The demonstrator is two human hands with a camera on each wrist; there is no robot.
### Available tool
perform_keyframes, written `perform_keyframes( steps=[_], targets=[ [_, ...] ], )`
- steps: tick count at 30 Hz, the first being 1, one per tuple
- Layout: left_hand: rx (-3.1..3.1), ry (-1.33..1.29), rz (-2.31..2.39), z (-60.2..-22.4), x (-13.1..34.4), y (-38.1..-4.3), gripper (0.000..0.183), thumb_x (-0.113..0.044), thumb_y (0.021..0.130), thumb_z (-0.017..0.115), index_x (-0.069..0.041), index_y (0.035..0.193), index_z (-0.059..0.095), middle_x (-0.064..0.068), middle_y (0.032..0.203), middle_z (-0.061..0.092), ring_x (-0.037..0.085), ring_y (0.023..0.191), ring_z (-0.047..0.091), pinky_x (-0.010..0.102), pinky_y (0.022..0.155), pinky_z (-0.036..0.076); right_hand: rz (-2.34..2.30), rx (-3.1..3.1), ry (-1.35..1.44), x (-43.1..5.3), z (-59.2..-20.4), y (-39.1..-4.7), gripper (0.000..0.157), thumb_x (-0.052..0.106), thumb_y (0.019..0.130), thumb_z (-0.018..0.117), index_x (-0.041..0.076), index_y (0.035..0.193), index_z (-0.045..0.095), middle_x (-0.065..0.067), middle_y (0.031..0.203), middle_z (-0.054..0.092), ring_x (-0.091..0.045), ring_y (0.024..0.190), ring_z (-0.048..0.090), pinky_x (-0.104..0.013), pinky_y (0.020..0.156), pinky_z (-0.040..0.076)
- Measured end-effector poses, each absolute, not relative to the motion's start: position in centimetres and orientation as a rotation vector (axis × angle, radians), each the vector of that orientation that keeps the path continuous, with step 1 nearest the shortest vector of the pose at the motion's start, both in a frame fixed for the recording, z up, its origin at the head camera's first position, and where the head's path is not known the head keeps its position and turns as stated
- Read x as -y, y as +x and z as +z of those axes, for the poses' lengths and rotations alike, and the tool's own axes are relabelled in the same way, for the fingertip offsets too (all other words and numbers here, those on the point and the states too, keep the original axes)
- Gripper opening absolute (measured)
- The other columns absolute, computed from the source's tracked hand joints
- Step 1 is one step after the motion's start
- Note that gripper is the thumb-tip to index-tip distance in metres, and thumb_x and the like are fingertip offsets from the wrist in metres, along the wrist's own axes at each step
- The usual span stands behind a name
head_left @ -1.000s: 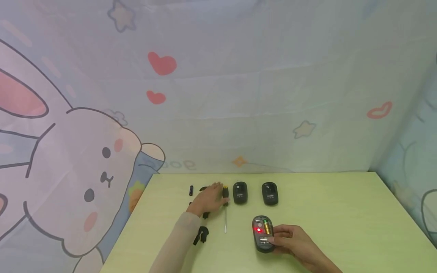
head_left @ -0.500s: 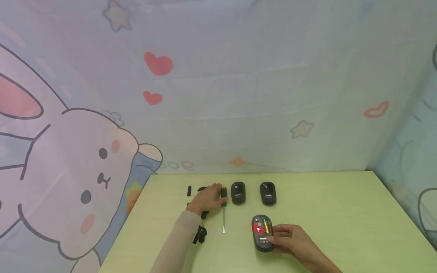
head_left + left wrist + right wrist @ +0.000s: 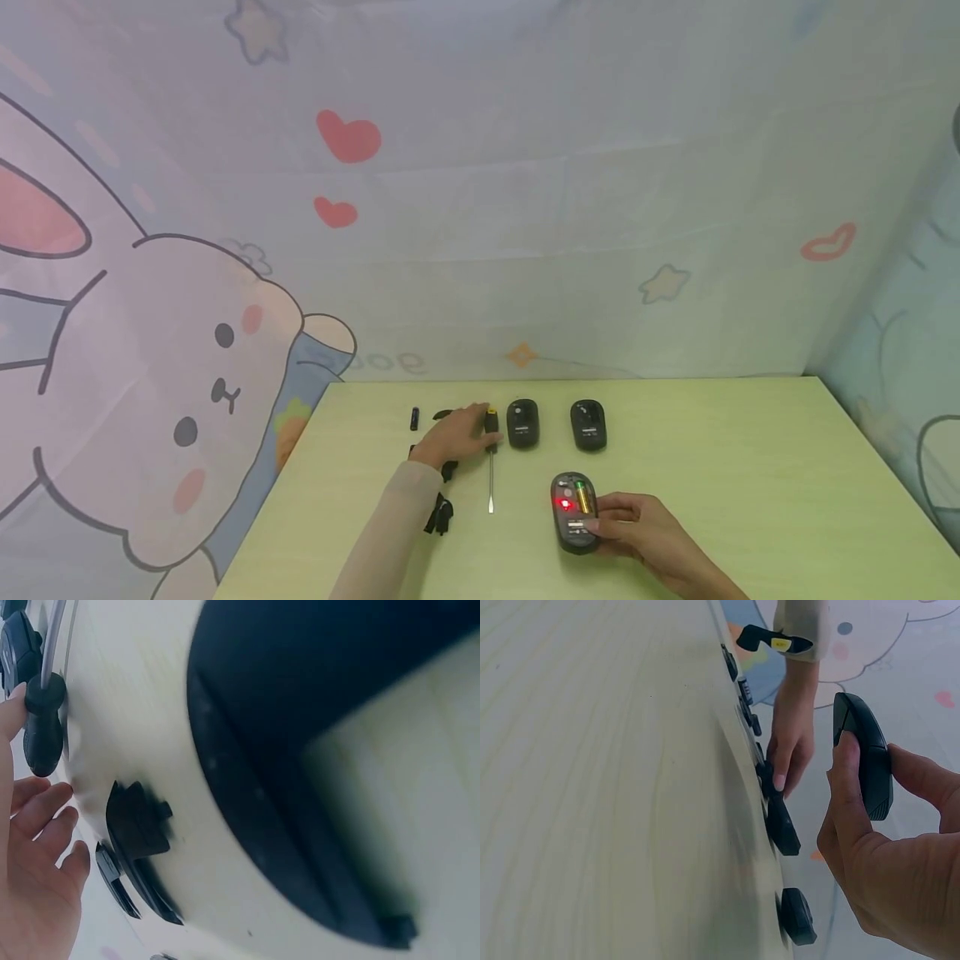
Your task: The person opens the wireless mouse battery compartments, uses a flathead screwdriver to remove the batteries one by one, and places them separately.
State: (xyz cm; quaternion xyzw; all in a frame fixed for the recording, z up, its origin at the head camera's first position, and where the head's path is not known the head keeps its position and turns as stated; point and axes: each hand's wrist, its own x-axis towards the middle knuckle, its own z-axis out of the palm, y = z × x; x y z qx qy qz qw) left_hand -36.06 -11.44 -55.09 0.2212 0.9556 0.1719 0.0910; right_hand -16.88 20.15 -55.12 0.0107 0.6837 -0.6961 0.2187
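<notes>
In the head view my right hand [image 3: 637, 529] grips a black computer mouse [image 3: 576, 535] by its side, underside up and raised off the table. Its battery bay is uncovered, showing a gold-and-green battery [image 3: 583, 497] and a glowing red light [image 3: 566, 504]. Thumb and fingers pinch this mouse [image 3: 871, 769] by its edges in the right wrist view. My left hand [image 3: 455, 435] is stretched over the table's left part, beside a screwdriver [image 3: 491, 421]. Its thumb touches the black handle [image 3: 43, 735] in the left wrist view, while the other fingers lie loosely bent, not wrapped round it.
Two more black mice [image 3: 522, 423] [image 3: 588, 425] lie underside up at the back of the table [image 3: 720, 483]. A dark battery [image 3: 415, 418] lies at the back left. Black plastic pieces [image 3: 441, 513] lie beneath and near my left forearm, partly hidden. A printed cloth [image 3: 480, 208] hangs behind.
The head view has shifted a little, so the table's things appear slightly further left. Both hands keep their poses, and the right still holds the mouse.
</notes>
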Motion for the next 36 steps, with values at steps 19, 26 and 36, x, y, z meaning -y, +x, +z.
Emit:
perform_keyframes(
  steps=[19, 26, 36],
  targets=[
    [-2.84, 0.467, 1.088, -55.4, 9.6, -36.3, 0.052, -0.022, 0.092, 0.082, 0.004, 0.134, 0.066, 0.022, 0.13, 0.074, 0.04, 0.124, 0.069, 0.055, 0.106, 0.058, -1.945, -1.851, 0.024, -20.0, -55.2, -16.9, 0.064, 0.019, 0.096, 0.078, -0.018, 0.141, 0.05, -0.017, 0.122, 0.073, -0.02, 0.104, 0.073, -0.039, 0.091, 0.066],
    [-2.813, 0.327, 1.272, -55.4, 9.1, -36.1, 0.05, -0.012, 0.09, 0.083, 0.008, 0.132, 0.065, 0.024, 0.126, 0.075, 0.041, 0.119, 0.072, 0.051, 0.097, 0.063, -1.937, -1.854, 0.051, -19.9, -55.2, -16.8, 0.064, 0.02, 0.096, 0.079, -0.016, 0.141, 0.051, -0.016, 0.123, 0.073, -0.021, 0.104, 0.072, -0.039, 0.091, 0.066],
    [-2.696, 0.243, 1.416, -54.4, 9.5, -36.2, 0.046, -0.016, 0.095, 0.079, 0.008, 0.132, 0.067, 0.028, 0.126, 0.073, 0.041, 0.116, 0.073, 0.044, 0.091, 0.066, -1.933, -1.881, 0.037, -20.0, -55.2, -16.9, 0.064, 0.022, 0.096, 0.079, -0.016, 0.141, 0.052, -0.014, 0.123, 0.073, -0.02, 0.104, 0.072, -0.039, 0.091, 0.066]
  ],
)
